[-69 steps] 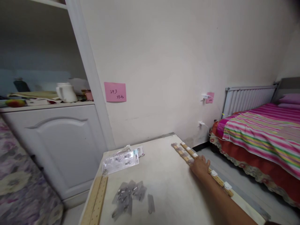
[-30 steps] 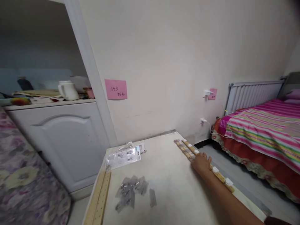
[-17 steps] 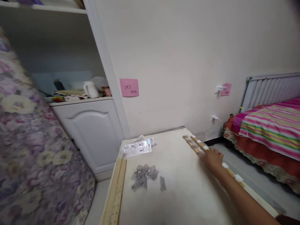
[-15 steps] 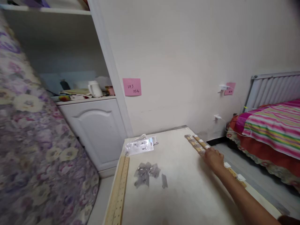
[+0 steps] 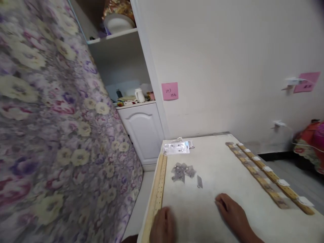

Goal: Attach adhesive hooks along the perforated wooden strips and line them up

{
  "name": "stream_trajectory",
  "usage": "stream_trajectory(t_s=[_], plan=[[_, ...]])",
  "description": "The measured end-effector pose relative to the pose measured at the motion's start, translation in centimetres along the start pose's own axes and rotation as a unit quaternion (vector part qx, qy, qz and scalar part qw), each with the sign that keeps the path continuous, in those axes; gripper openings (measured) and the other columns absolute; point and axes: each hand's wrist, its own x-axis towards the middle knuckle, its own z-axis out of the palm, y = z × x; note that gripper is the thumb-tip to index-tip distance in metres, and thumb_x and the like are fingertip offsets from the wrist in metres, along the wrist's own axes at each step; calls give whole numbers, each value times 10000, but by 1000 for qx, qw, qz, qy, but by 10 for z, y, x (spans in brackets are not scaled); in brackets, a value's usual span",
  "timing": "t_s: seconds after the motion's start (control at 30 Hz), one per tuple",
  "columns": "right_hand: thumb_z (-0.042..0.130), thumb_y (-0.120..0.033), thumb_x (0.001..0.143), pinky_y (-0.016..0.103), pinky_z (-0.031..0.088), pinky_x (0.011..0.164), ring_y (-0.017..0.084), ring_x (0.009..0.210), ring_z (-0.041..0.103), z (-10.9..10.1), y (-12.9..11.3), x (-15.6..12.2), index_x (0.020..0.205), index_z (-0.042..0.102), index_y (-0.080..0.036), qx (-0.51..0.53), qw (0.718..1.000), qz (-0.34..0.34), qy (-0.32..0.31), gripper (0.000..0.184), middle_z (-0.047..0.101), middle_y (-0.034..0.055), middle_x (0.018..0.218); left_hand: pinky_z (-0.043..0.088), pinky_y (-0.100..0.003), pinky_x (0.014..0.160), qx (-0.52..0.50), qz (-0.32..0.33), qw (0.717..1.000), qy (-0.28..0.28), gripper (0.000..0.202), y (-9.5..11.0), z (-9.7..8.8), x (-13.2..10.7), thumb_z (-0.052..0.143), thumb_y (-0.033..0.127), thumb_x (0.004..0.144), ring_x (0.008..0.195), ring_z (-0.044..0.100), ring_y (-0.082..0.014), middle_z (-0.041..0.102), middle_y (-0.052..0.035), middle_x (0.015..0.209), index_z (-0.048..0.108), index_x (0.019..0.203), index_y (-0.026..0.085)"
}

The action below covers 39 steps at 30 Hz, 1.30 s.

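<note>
My left hand [image 5: 163, 225] is slightly blurred at the table's left edge. Its fingers are curled in, with nothing showing in them, and it lies over the near end of the pale wooden strips with holes [image 5: 160, 182]. Curled into a loose fist, my right hand [image 5: 231, 212] is above the middle of the table [image 5: 197, 209], with nothing visible in it. Beyond the hands lies a pile of small grey packets [image 5: 180, 171], with a single grey packet [image 5: 199, 181] to its right. Along the right side run wooden strips [image 5: 272, 173] bearing white tags, beside a row of greyish packets [image 5: 265, 184].
Clear plastic packages [image 5: 177, 147] lie at the table's far left corner. A floral curtain [image 5: 76, 135] hangs at left beside a white cabinet [image 5: 144, 131]. A pink note [image 5: 169, 91] is on the wall. Plugs [image 5: 279, 124] and a bed [image 5: 310, 145] are at right.
My right hand has left the tagged strips at the right and moved toward me over the middle. My left hand has come into view. The view has turned left.
</note>
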Motion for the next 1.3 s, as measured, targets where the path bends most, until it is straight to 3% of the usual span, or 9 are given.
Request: stream_trajectory(t_s=[0.13,0.3,0.47,0.6,0.7,0.77,0.97,1.1,1.3], plan=[[387,-409,831,304,439,654,203,714,615,-2,3,2,778,532,-293,8,1000,2,-6,193,650,-8,768,393,-323,774,197,14,980,1,272,-14,-26,12,362,248,867,809,555,-207,615,-84,856,620,848,165],[370,-422,847,299,434,661,193,719,610,-3,4,1,797,536,-285,8,1000,-6,-17,221,648,-13,776,377,-347,766,270,-3,963,-7,237,-15,-19,10,388,217,848,833,542,-228,592,-90,885,617,856,156],[359,-449,852,289,434,676,182,734,613,-5,8,1,828,538,-272,12,999,-1,-39,253,650,-16,803,423,-377,839,241,8,971,5,350,-25,-24,10,315,285,908,919,570,-233,622,-104,979,626,1014,167],[356,-462,857,293,435,694,181,756,612,-5,11,0,851,539,-268,16,998,1,-55,267,657,-8,834,392,-416,1037,163,59,984,-43,409,-65,-37,-3,418,414,878,1236,471,-249,550,-112,1300,587,1186,205],[353,-473,857,298,431,691,186,763,613,-6,12,0,861,540,-275,14,998,10,-68,273,660,-12,833,389,-441,1065,135,37,986,-93,508,-97,-45,-20,517,453,814,1301,426,-265,474,-119,1402,548,1254,203],[359,-481,853,299,429,689,190,771,615,-6,13,0,864,541,-278,15,997,15,-73,273,664,-15,841,392,-413,1071,112,23,986,-119,530,-109,-49,-29,570,384,780,1310,422,-252,452,-105,1426,526,1280,214],[372,-477,843,304,433,701,197,770,627,-5,16,1,868,547,-276,14,997,14,-74,267,679,-9,853,355,-349,1097,83,10,982,-168,602,-107,-59,-30,558,143,701,1313,421,-209,456,-69,1426,514,1295,238],[367,-486,842,303,439,700,198,761,633,0,21,3,870,545,-273,14,997,5,-72,279,683,-7,835,379,-345,1081,96,46,981,-162,582,-116,-61,-25,576,162,712,1294,447,-210,473,-59,1413,524,1282,270],[358,-501,845,291,439,678,188,753,631,-1,19,2,865,546,-280,13,997,14,-70,290,680,-14,839,448,-338,1024,128,164,972,-110,515,-132,-54,-23,628,289,766,1275,472,-223,483,-66,1407,523,1270,319]])
